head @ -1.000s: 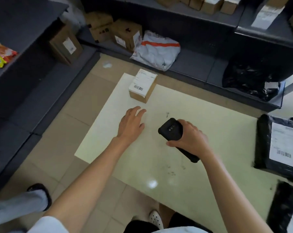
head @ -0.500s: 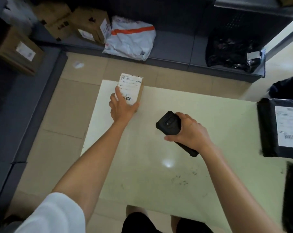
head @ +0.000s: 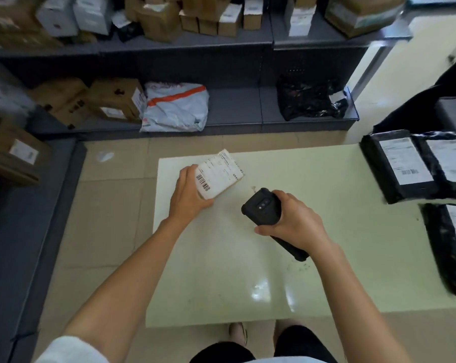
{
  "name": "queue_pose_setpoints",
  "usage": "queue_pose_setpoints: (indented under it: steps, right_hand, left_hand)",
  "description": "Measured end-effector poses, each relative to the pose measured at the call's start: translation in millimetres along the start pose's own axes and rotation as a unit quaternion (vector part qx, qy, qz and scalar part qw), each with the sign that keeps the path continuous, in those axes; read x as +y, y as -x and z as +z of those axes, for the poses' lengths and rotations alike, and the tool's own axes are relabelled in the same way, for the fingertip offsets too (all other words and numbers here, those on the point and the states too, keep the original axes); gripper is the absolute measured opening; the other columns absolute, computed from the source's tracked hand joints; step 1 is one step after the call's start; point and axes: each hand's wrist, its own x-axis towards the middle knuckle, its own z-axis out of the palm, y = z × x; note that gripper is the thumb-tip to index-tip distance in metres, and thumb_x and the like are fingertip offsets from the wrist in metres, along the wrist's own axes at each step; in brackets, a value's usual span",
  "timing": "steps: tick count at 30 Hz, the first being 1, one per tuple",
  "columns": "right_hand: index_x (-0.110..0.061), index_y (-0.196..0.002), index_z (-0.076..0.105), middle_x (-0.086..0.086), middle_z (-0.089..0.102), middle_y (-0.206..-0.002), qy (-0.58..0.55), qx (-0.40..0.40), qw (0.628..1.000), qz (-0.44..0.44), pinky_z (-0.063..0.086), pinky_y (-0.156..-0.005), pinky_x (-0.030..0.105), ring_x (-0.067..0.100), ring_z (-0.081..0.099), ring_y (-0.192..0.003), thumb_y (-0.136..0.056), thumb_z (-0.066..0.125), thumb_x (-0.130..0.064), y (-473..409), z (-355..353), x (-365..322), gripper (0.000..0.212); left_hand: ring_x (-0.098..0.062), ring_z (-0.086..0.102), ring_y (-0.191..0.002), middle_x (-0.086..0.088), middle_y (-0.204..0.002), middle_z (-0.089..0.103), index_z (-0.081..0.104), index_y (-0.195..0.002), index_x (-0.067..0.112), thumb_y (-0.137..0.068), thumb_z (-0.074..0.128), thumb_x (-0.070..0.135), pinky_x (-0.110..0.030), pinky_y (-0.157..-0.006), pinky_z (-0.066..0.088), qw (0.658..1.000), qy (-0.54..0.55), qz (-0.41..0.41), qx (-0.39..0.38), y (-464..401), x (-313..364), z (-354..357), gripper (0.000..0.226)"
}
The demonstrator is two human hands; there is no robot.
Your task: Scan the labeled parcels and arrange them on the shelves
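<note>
Left hand grips a box; its white label shows a barcode, text unreadable. Right hand grips a black scanner. Pale green worktop; grey shelves behind hold parcels.

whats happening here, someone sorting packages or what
A person stands at a pale table sorting parcels. The left hand grips a small labeled box, tilted with its barcode facing up. The right hand holds a black handheld scanner close beside it, apparently about to scan. Black mailer bags wait at the table's right edge, and the grey shelves behind already hold boxes and bags.
</note>
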Motion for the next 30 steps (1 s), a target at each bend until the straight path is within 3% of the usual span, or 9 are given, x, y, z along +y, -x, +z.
queue_pose_setpoints:
  steps: [5, 8, 13, 19, 27, 30]
  right_hand:
    - [-0.034, -0.128, 0.046, -0.013, 0.056, -0.11, -0.029, 0.08, 0.996, 0.0, 0.049, -0.077, 0.035, 0.018, 0.06, -0.096, -0.065, 0.08, -0.058, 35, -14, -18, 0.075]
    - [-0.035, -0.126, 0.047, -0.013, 0.056, -0.11, -0.041, 0.123, 0.991, -0.009, 0.047, -0.076, 0.035, 0.017, 0.058, -0.095, -0.064, 0.079, -0.059, 53, -26, -31, 0.074]
    - [-0.037, -0.127, 0.047, -0.016, 0.054, -0.107, -0.037, 0.193, 0.98, -0.029, 0.04, -0.073, 0.033, 0.017, 0.056, -0.093, -0.064, 0.079, -0.061, 76, -54, -50, 0.074]
    - [-0.033, -0.132, 0.044, -0.01, 0.054, -0.118, 0.014, 0.213, 0.976, -0.038, 0.041, -0.076, 0.036, 0.022, 0.059, -0.101, -0.066, 0.079, -0.06, 94, -77, -59, 0.079]
    - [-0.032, -0.135, 0.041, -0.009, 0.053, -0.121, 0.046, 0.217, 0.975, -0.018, 0.04, -0.074, 0.036, 0.024, 0.06, -0.105, -0.069, 0.077, -0.062, 109, -79, -47, 0.081]
    - [-0.034, -0.136, 0.042, -0.011, 0.053, -0.121, 0.047, 0.216, 0.975, -0.005, 0.042, -0.075, 0.036, 0.023, 0.06, -0.106, -0.068, 0.077, -0.062, 113, -72, -38, 0.081]
  left_hand:
    - [-0.022, 0.045, -0.12, 0.0, -0.142, 0.03, 0.03, -0.143, 0.023, -0.057, 0.089, 0.019, -0.033, -0.068, 0.051, 0.983, -0.084, 0.165, 0.015, -14, 45, -49, 0.104]
    - [-0.017, 0.042, -0.123, -0.005, -0.14, 0.031, 0.03, -0.144, 0.019, -0.066, 0.087, 0.018, -0.03, -0.079, 0.055, 0.961, -0.09, 0.258, 0.044, -16, 73, -76, 0.097]
    - [-0.016, 0.039, -0.128, -0.006, -0.145, 0.032, 0.029, -0.145, 0.015, -0.071, 0.086, 0.028, -0.026, -0.092, 0.043, 0.936, -0.105, 0.331, 0.06, -15, 110, -107, 0.094]
    - [-0.015, 0.042, -0.123, -0.003, -0.138, 0.036, 0.033, -0.14, 0.016, -0.071, 0.084, 0.037, -0.031, -0.091, 0.049, 0.918, -0.121, 0.373, 0.066, -9, 135, -116, 0.088]
    - [-0.013, 0.041, -0.123, 0.005, -0.141, 0.038, 0.031, -0.141, 0.026, -0.065, 0.085, 0.052, -0.031, -0.091, 0.05, 0.93, -0.112, 0.348, 0.043, -6, 147, -101, 0.096]
    - [-0.014, 0.042, -0.123, 0.003, -0.138, 0.038, 0.032, -0.139, 0.024, -0.067, 0.086, 0.041, -0.035, -0.089, 0.054, 0.919, -0.116, 0.375, 0.038, -4, 146, -94, 0.092]
